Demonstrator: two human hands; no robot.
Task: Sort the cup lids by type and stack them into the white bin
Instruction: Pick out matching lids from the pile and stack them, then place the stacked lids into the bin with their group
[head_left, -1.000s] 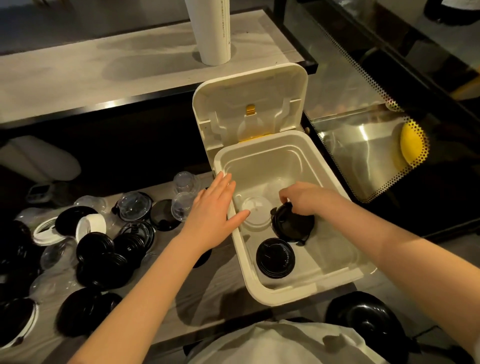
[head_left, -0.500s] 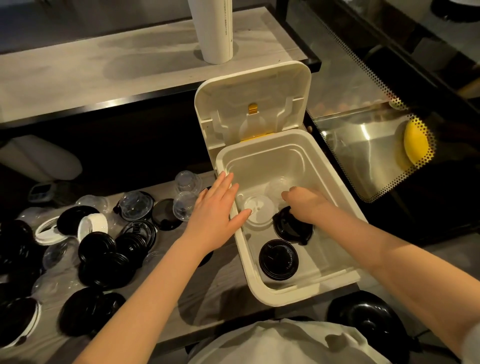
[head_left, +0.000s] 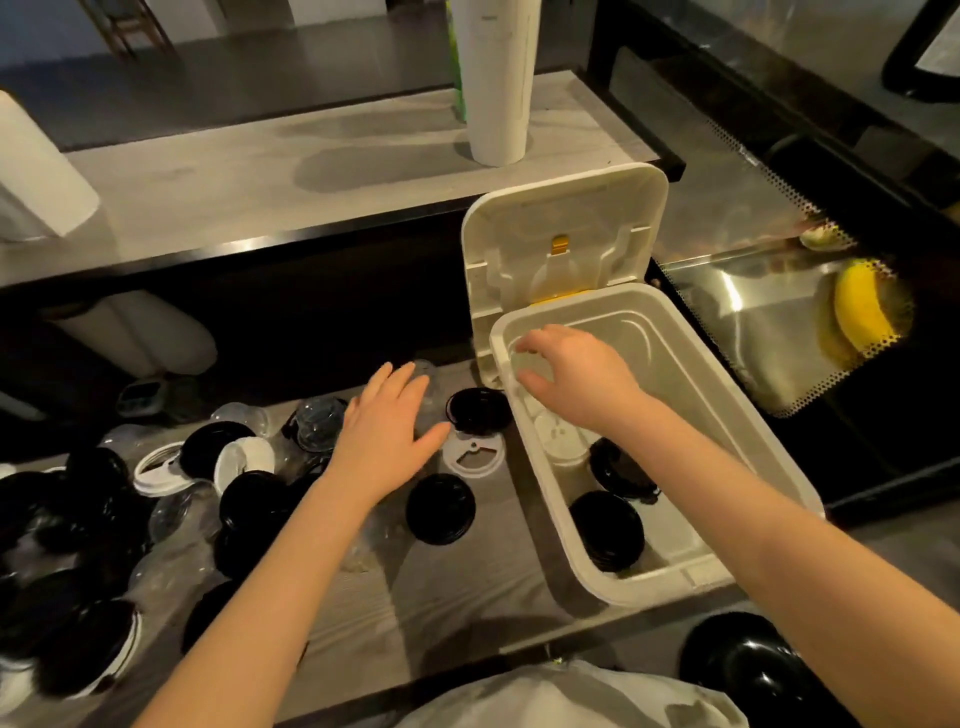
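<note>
Since the earlier frame the right hand (head_left: 576, 379) has left the far black stack (head_left: 621, 470) inside the white bin (head_left: 665, 584) and risen toward the bin's 11 o'clock corner. Meanwhile the left hand (head_left: 387, 436) has drawn off the rim to hang over the loose lids on the bench (head_left: 441, 587). Head view: the bin sits at 3 o'clock of the left hand, its hinged cover (head_left: 566, 234) thrown back at 12 o'clock. Inside lie the far black stack, a near black stack (head_left: 608, 530) at its 6 o'clock, and a white lid (head_left: 558, 439) at its 10 o'clock. Unsorted lids cover the bench at the bin's 9 o'clock: a flat white lid (head_left: 474, 453) just beside the left thumb, a black lid (head_left: 440, 508) at that lid's 7 o'clock, and clear dome lids (head_left: 319, 423) at the left hand's 9 o'clock. These lids are probably very light, thin, springy and slick. The clear domes would likely dent, so a hold on the rim between thumb and fingers suits better than pressure on the crown. Left forearm runs in from 7 o'clock, palm down, fingers straight and spread wide, holding nothing. Right forearm enters from 4 o'clock, palm down, fingers curved in a loose claw; whether they pinch a clear lid cannot be told.
</note>
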